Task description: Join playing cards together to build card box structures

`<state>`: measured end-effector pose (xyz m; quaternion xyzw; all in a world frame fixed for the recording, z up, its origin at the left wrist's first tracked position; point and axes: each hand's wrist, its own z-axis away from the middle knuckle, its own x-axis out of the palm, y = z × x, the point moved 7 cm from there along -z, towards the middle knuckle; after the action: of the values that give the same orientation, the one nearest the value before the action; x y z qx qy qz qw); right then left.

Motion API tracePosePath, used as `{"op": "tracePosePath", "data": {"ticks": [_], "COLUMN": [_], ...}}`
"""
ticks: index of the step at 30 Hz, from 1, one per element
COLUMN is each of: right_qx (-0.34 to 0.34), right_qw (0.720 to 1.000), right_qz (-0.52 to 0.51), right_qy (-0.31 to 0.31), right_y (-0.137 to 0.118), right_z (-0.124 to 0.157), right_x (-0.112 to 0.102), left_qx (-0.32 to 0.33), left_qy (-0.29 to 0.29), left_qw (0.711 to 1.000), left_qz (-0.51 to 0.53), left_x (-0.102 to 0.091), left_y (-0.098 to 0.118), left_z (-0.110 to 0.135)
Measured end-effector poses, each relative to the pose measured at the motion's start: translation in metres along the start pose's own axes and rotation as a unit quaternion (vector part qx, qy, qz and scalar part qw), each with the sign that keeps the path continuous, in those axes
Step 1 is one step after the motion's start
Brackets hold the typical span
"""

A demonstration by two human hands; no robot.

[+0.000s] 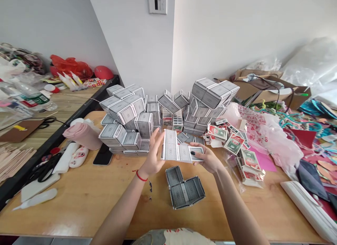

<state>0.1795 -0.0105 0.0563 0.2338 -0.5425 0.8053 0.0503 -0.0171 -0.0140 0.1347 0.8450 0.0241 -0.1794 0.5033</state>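
Between both hands, above the table, is an L-shaped piece made of grey-patterned playing cards [170, 146]. My left hand [156, 154] grips its left edge, with the thumb low and the fingers behind. My right hand [205, 157] pinches the right end, its dark-nailed thumb on the front. Below them a similar L-shaped card piece [181, 192] lies on the table, its sides standing up like a shallow box. Beyond my hands rise stacks of card blocks, one on the left [126, 108] and one on the right [207, 97].
Opened card boxes [234, 143] lie right of the stacks, beside a plastic bag [258, 125]. A white case [302, 206] sits at the right edge. On the left are a phone [103, 155], a pink roll [83, 134], black scissors [47, 166] and a glue bottle [39, 198].
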Motion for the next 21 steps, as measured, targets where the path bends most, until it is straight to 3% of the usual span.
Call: {"op": "tracePosePath", "data": {"ticks": [2, 4, 7, 9, 17, 21], "right_qx": [-0.018, -0.028, -0.036, -0.036, 0.038, 0.011], "right_qw": [0.999, 0.998, 0.996, 0.996, 0.985, 0.976], "right_qz": [0.027, 0.052, 0.077, 0.084, 0.159, 0.204], "right_qy": [0.015, 0.022, 0.025, 0.021, -0.055, -0.078], "right_y": [-0.004, -0.007, -0.009, -0.009, 0.001, -0.003], "right_z": [0.0, 0.0, -0.001, -0.001, 0.004, 0.006], "right_x": [-0.003, -0.002, 0.0, 0.003, 0.009, 0.014], "left_qx": [-0.065, -0.147, -0.257, -0.297, -0.323, -0.34], "left_qy": [-0.009, -0.031, -0.058, -0.063, -0.048, -0.034], "left_qw": [0.984, 0.953, 0.915, 0.904, 0.9, 0.89], "left_qz": [0.164, 0.265, 0.307, 0.3, 0.288, 0.302], "left_x": [0.004, 0.014, 0.028, 0.032, 0.033, 0.035], "left_y": [-0.012, -0.025, -0.041, -0.047, -0.052, -0.054], "left_z": [0.004, 0.008, 0.014, 0.014, 0.012, 0.013]}}
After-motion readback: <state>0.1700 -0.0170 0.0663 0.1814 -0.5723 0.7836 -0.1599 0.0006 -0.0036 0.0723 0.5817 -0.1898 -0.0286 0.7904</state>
